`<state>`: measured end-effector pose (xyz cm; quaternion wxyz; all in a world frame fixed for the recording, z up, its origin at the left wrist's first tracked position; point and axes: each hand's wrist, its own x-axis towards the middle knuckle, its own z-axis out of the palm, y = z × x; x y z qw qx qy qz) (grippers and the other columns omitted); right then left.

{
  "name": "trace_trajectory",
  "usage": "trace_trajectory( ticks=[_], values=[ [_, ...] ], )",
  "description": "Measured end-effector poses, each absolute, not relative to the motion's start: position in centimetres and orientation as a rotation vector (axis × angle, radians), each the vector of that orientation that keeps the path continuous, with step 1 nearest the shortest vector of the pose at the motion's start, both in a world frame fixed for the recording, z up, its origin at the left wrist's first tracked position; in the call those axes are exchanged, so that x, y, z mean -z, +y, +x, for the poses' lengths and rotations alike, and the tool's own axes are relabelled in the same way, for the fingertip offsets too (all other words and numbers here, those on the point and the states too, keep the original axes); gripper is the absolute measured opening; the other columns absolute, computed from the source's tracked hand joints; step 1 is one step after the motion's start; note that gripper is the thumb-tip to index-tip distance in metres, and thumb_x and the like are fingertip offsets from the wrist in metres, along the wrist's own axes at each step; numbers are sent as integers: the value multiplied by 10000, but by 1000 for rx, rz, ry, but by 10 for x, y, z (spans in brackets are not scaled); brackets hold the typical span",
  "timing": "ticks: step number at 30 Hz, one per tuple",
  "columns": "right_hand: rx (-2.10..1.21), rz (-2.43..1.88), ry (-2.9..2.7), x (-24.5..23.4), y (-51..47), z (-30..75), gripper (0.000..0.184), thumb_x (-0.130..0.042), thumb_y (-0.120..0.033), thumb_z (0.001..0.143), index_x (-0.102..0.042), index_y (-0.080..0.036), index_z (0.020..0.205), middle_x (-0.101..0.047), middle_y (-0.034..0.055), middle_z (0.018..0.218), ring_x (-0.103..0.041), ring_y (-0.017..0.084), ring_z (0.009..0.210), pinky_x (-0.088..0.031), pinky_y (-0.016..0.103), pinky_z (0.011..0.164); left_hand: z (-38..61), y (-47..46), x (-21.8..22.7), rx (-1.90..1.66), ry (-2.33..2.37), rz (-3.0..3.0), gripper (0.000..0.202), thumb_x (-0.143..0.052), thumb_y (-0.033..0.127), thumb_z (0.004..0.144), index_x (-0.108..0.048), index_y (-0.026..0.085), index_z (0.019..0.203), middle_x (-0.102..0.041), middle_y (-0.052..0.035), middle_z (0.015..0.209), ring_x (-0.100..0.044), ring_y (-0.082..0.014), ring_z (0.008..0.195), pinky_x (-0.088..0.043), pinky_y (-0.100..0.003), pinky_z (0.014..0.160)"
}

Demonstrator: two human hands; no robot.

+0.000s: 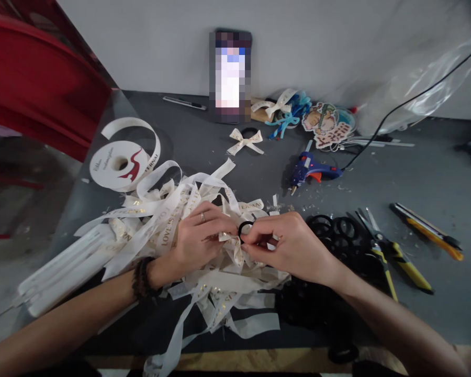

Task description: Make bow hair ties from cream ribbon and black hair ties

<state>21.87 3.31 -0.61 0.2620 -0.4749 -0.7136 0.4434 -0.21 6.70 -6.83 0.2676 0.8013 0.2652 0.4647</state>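
Note:
My left hand (204, 230), with a ring on one finger, is closed in a pinch on a cream ribbon bow (235, 250). Facing it, my right hand (280, 243) pinches a black hair tie (245, 224) close against the bow; its fingertips partly hide where the two meet. Both hands are over a heap of cut white ribbon strips (172, 209) with gold lettering. Just right of my right hand lies a pile of black hair ties (333, 235). A finished-looking bow on a hair tie (246, 141) rests farther back on the table.
A ribbon spool (120, 165) stands at left, above a white power strip (70, 267). A blue glue gun (314, 170) with a black cord lies right of centre. Yellow-handled scissors (400, 262) and a utility knife (427, 230) are at right. A phone (230, 76) leans on the wall.

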Motion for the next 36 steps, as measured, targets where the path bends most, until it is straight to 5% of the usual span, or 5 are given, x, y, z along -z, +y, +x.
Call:
trace_trajectory(
  ticks=[13,20,26,36],
  values=[
    [-1244,-1389,-1794,0,33,220,78,-735,-177,897,-807,-206,895,-794,-15,831,-680,112,708,-498,233,672,3,63,71,-1327,816,2079,215,-730,72,896,-751,255,1006,-767,3,806,-681,-162,763,-586,-337,718],
    [-1139,-1472,-1945,-2,38,229,343,-713,-535,962,-836,-218,1005,-836,38,950,-700,161,752,-470,284,666,2,57,71,-1190,936,2031,330,-861,268,873,-721,229,1170,-791,-48,987,-730,-154,828,-626,-250,665],
    [-1096,-1536,-1975,0,38,227,199,-786,-430,922,-828,-236,937,-824,1,880,-682,138,710,-466,272,663,-1,54,73,-1083,938,1870,417,-827,282,907,-683,227,1295,-754,-72,1102,-737,-118,812,-610,-149,577],
    [-1108,-1549,-1970,-2,42,227,144,-719,-300,931,-779,-208,838,-771,-20,780,-647,113,676,-430,255,652,-1,53,71,-1032,881,1755,417,-786,207,931,-656,224,1326,-754,-38,922,-752,-123,768,-530,-103,473]
  ],
)
